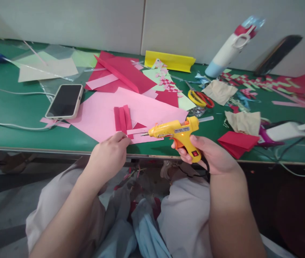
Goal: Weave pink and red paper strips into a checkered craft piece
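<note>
My right hand (pixel 206 152) is wrapped round the handle of a yellow hot glue gun (pixel 181 130), whose nozzle points left. A clear glue stick (pixel 206 119) sticks out of its back end. Close to the nozzle tip, my left hand (pixel 112 148) is closed, its fingertips pinching the lower end of some paper strips. Red paper strips (pixel 122 120) stand side by side there, and a pale pink strip (pixel 137 131) runs across from them toward the nozzle. Under them lies a large pink paper sheet (pixel 98 111). The fingertips hide the exact pinch point.
A phone (pixel 65 101) lies at left. Behind are red paper (pixel 139 77), a yellow folded paper (pixel 168 61) and scissors (pixel 199 99). A bottle (pixel 229 50) stands at back right. Folded red paper (pixel 238 143) and a white plug (pixel 283 131) with cables lie right.
</note>
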{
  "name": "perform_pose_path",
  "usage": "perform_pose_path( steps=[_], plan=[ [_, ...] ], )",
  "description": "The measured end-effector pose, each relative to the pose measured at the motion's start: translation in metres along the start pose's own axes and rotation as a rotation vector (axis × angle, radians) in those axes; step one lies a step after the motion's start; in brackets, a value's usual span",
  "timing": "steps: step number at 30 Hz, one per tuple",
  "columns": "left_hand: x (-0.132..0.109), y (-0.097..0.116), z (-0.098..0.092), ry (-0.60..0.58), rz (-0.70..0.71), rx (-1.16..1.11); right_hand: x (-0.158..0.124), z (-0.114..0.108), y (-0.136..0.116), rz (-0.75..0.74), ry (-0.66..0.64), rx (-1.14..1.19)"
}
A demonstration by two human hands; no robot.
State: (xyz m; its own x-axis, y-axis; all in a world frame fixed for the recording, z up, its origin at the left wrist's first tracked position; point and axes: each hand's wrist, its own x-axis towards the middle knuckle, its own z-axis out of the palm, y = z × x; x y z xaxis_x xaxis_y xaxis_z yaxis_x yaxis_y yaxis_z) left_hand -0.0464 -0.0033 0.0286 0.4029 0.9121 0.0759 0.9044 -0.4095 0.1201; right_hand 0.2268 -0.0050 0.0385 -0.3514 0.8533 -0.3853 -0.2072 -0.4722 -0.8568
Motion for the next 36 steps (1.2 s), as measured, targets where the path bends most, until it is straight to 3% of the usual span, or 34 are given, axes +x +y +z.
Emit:
perform_pose_path(
  steps=[5,11,14,17,21,24,27,32,36],
  plan=[
    [-0.001,-0.009,0.002,0.053,-0.028,-0.184,0.001,0.001,0.0,-0.003,0.016,0.018],
    [0.006,-0.024,0.007,0.103,-0.079,-0.613,0.002,0.003,0.001,-0.009,0.042,0.032],
    [0.009,-0.028,0.008,0.143,-0.172,-0.914,0.002,0.003,0.002,-0.004,0.063,0.048],
    [0.009,-0.031,0.004,0.317,-0.274,-1.221,0.002,0.001,0.003,0.008,0.06,0.057],
    [0.008,-0.037,-0.004,0.609,-0.34,-1.391,0.002,0.001,0.003,0.002,0.051,0.054],
    [0.008,-0.042,-0.007,0.739,-0.367,-1.395,0.004,0.0,0.003,0.002,0.043,0.043],
    [0.008,-0.045,-0.005,0.743,-0.377,-1.282,0.006,-0.003,0.004,-0.008,0.032,0.045],
    [0.007,-0.04,-0.003,0.498,-0.381,-0.827,0.007,-0.003,0.003,-0.029,0.026,0.063],
    [0.01,-0.027,-0.003,0.347,-0.224,-0.568,0.008,0.002,0.001,-0.041,0.056,0.088]
  ],
)
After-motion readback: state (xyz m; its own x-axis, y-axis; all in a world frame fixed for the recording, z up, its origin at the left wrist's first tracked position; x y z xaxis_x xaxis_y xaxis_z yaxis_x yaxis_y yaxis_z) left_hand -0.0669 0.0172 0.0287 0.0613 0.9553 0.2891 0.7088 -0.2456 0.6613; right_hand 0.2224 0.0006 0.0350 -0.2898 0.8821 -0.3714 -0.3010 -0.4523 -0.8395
